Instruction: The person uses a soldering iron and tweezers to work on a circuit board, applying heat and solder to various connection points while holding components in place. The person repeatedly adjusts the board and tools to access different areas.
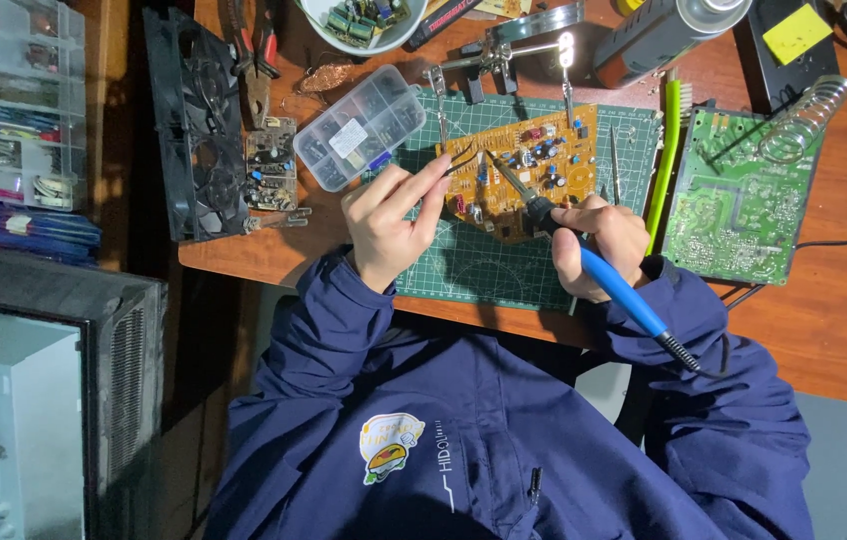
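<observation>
Your right hand (599, 240) grips a blue-handled soldering iron (584, 262) slanting up-left onto the orange circuit board (529, 165) on the green cutting mat (504, 265), while your nearer left hand (394, 220) pinches thin dark wire (464, 158) at its left edge.

The person wears a dark navy jacket (504, 440) with long sleeves that reach the wrists, the cloth creased along both arms. On the chest, toward seven o'clock, sits a round embroidered patch (390, 447) in yellow, white and green. Beside it runs a line of small white lettering. A small dark zip pull (536, 484) hangs near six o'clock. Both hands are bare.
</observation>
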